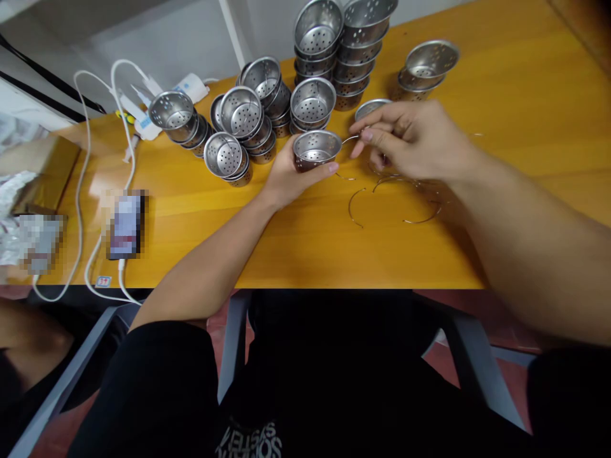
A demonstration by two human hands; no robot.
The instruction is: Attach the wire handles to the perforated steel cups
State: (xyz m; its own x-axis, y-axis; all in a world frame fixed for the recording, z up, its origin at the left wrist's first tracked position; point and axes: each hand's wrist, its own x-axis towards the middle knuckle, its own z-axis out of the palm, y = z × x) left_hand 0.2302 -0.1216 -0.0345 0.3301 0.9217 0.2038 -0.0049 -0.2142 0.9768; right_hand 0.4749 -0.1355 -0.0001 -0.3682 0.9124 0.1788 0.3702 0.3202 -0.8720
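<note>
My left hand (287,175) is closed round a small perforated metal cup (317,149), its mouth tilted up toward me. Right of the cup, my right hand (405,140) pinches a thin curved wire handle (351,138) between thumb and fingers. One end of that wire reaches the cup's rim; whether it is hooked in, I cannot tell. Several loose wire handles (356,207) lie on the table beneath my right hand. Another perforated cup (373,108) stands just behind my right fingers, partly hidden by them.
Tall stacks of perforated cups (319,32) stand at the back of the yellow table (296,254), with shorter stacks (241,114) to the left. A pair of nested cups (429,63) sits at back right. A phone (126,226) and white cables (81,184) lie at left.
</note>
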